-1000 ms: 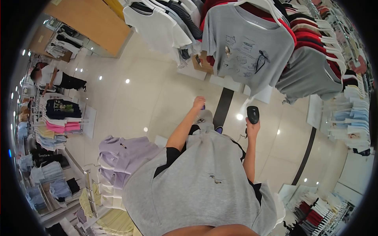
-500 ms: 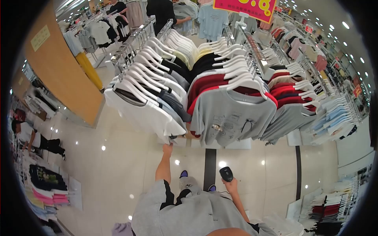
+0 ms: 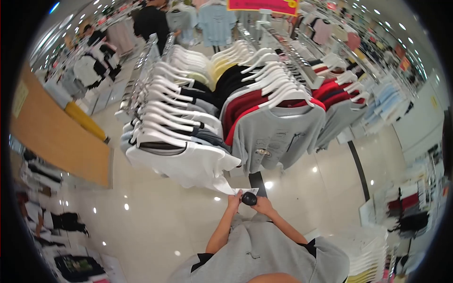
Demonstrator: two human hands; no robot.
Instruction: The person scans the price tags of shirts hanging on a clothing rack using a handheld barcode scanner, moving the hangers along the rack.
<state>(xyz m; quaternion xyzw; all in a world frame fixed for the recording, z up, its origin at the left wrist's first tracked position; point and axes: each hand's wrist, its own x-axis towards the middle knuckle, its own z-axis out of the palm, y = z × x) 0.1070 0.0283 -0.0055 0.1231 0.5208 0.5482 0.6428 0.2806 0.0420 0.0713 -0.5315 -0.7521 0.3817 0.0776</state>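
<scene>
Left hand (image 3: 233,200) pinches the white tag (image 3: 248,191) hanging from the white T-shirt (image 3: 188,162) at 10 o'clock; right hand (image 3: 263,206) grips the black scanner (image 3: 248,199), apparently just below the tag. Risk: a swinging tag could spoil the scan.

Glossy cream floor (image 3: 155,207); crowded clothing racks (image 3: 141,75)
</scene>
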